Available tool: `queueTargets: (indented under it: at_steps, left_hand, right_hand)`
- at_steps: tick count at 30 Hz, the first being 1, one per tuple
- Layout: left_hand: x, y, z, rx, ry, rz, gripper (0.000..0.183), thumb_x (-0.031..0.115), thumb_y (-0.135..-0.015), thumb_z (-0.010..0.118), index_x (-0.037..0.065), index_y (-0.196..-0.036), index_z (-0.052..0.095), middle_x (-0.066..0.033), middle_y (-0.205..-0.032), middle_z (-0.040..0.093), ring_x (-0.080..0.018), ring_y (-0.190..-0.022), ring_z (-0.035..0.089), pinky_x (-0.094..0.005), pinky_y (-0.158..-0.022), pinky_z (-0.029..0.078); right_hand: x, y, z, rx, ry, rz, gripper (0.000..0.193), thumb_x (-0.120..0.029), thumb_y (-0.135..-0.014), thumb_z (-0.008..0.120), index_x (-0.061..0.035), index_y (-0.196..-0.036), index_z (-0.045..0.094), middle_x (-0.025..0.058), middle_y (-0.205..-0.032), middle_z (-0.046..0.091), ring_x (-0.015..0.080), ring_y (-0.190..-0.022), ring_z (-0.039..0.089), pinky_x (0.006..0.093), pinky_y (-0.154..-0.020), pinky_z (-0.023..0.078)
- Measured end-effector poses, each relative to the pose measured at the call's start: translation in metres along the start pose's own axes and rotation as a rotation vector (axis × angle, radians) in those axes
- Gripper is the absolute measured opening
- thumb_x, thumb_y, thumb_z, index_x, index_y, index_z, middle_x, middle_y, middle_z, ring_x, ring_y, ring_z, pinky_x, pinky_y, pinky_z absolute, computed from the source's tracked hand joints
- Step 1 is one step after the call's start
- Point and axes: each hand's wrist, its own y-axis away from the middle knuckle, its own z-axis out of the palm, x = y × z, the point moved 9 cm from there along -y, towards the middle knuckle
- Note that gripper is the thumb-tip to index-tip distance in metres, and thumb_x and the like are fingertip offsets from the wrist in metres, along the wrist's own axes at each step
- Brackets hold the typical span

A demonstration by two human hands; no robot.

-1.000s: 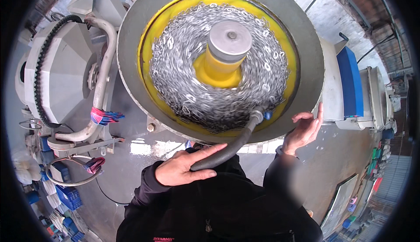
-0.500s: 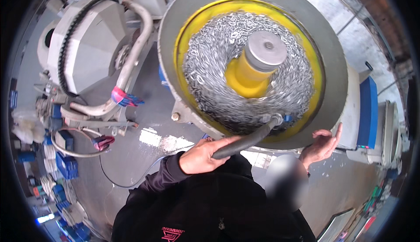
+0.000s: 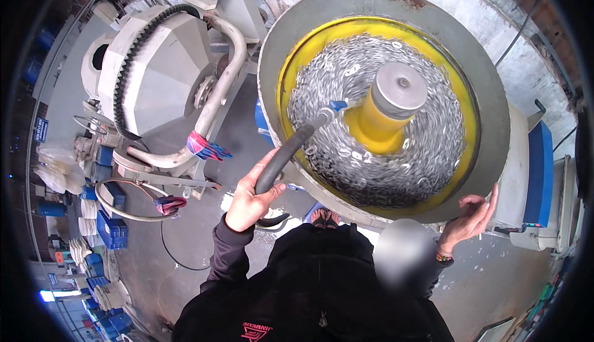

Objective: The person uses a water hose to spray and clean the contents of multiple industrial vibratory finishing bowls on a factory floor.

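My left hand [image 3: 250, 203] is wrapped round a dark grey hose [image 3: 291, 150]. Its metal end fitting with a blue lever [image 3: 337, 105] hangs over the left part of a large round tub [image 3: 495, 125], grey outside with a yellow lining. Many small silvery metal links [image 3: 427, 162] fill the tub, smeared by motion. A yellow column [image 3: 377, 122] with a round metal cap [image 3: 401, 85] rises from the middle. At the tub's near right rim, my right hand [image 3: 468, 221] is open with fingers stretched; whether it touches the rim I cannot tell.
A white many-sided barrel machine [image 3: 158, 69] stands at the left, with a bent pipe [image 3: 229, 82] and coloured rags [image 3: 207, 147] tied on it. Blue crates [image 3: 111, 233] are stacked further left. A blue panel [image 3: 539, 175] stands right of the tub. A cable [image 3: 170, 249] lies on the floor.
My left hand has swung the hose leftward, and its end has gone from the tub's near right part to the left of the column. The view has shifted; my right hand stays by the rim.
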Motion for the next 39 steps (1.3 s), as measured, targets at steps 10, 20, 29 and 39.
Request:
queueTargets:
  at_steps: [10,20,29,39]
  left_hand:
    - [0.012,-0.011,0.014,-0.064,-0.165,0.426,0.064,-0.006,-0.079,0.059,0.011,-0.135,0.035,0.0069,-0.079,0.05,-0.0006,-0.053,0.035,-0.0166,-0.046,0.028]
    - [0.018,-0.006,0.0,0.057,0.06,0.387,0.059,0.009,-0.083,0.06,0.002,-0.135,0.032,-0.0058,-0.115,0.051,-0.006,-0.082,0.048,-0.0188,-0.069,0.039]
    - [0.021,0.004,0.002,0.084,0.249,0.476,0.051,0.018,-0.09,0.051,0.001,-0.135,0.033,-0.0012,-0.083,0.055,0.0,-0.047,0.035,-0.0163,-0.044,0.029]
    - [0.02,-0.002,0.001,0.058,0.044,0.371,0.045,0.017,-0.089,0.053,0.003,-0.131,0.04,0.0016,-0.077,0.053,-0.0022,-0.054,0.039,-0.0187,-0.05,0.034]
  right_hand:
    - [-0.002,0.001,0.003,0.002,0.075,-0.009,0.038,-0.018,-0.096,0.035,0.0001,-0.128,0.042,0.0014,-0.058,0.05,0.0051,-0.053,0.038,0.0198,-0.052,0.031]
    - [-0.002,0.001,0.005,-0.012,0.074,0.01,0.037,-0.019,-0.096,0.036,-0.0013,-0.128,0.043,0.0003,-0.058,0.048,0.0051,-0.054,0.038,0.0201,-0.053,0.031]
    - [-0.002,0.0,0.006,-0.024,0.112,0.02,0.036,-0.018,-0.096,0.034,-0.0033,-0.128,0.043,-0.0005,-0.059,0.045,0.0045,-0.054,0.035,0.0202,-0.052,0.03]
    - [-0.003,0.002,0.01,-0.038,0.148,0.043,0.036,-0.017,-0.096,0.036,-0.0035,-0.128,0.043,-0.0005,-0.058,0.047,0.0045,-0.054,0.036,0.02,-0.053,0.029]
